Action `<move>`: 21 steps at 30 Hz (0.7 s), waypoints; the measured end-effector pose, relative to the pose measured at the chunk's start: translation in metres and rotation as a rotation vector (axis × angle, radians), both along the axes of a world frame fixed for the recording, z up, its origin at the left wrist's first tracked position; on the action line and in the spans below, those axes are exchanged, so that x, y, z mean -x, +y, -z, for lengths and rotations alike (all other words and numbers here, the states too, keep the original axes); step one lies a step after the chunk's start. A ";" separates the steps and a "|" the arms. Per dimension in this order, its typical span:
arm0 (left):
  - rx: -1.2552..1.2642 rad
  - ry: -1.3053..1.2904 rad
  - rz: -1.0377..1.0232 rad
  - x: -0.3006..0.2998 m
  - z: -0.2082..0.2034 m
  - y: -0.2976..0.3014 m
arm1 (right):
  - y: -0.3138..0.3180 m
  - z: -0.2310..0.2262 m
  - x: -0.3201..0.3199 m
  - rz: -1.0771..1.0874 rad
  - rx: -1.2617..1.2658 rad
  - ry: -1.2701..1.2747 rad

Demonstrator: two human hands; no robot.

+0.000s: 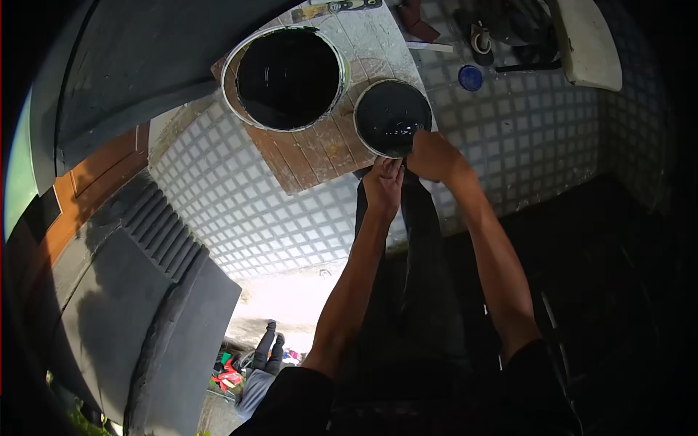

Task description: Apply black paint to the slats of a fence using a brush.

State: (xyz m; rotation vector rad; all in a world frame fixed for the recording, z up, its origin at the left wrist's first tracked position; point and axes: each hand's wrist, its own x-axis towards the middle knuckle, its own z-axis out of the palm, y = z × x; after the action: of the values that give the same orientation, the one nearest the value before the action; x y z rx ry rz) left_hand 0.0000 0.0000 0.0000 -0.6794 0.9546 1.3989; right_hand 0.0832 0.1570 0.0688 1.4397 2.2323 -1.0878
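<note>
A small round bucket (392, 109) of dark grey paint stands near the right edge of a paint-stained wooden tabletop (313, 163). My left hand (384, 190) is at its near side, fingers bent against the wall just under the rim. Over the near right part of the rim, my right hand (435, 157) is closed, with its knuckles up. Whatever its fingers hold is hidden beneath the hand. To the left, a larger white bucket (227, 87) contains very dark paint and has smears along its rim.
A tool with a yellowish handle (313, 11) lies at the table's far edge. A blue round lid (470, 78) rests on the tiled floor (502, 138), near a pale chair (587, 43). Grey panels (116, 320) stand on the left. Another person (267, 356) is at lower left.
</note>
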 end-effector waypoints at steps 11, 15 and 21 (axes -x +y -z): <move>0.076 0.053 0.027 -0.006 -0.006 -0.003 | 0.091 0.022 0.060 -0.065 0.817 -0.393; 0.048 0.011 0.043 -0.018 0.003 -0.007 | 0.101 0.052 0.057 -0.106 1.001 -0.618; 0.065 0.024 -0.011 0.017 0.013 -0.009 | 0.088 0.017 0.025 -0.020 0.870 -0.284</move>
State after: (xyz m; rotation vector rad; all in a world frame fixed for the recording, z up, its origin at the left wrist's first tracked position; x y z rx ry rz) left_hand -0.0170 -0.0086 -0.0127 -0.7191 1.0204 1.3934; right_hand 0.0583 0.2450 0.0516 1.0760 1.2920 -1.4686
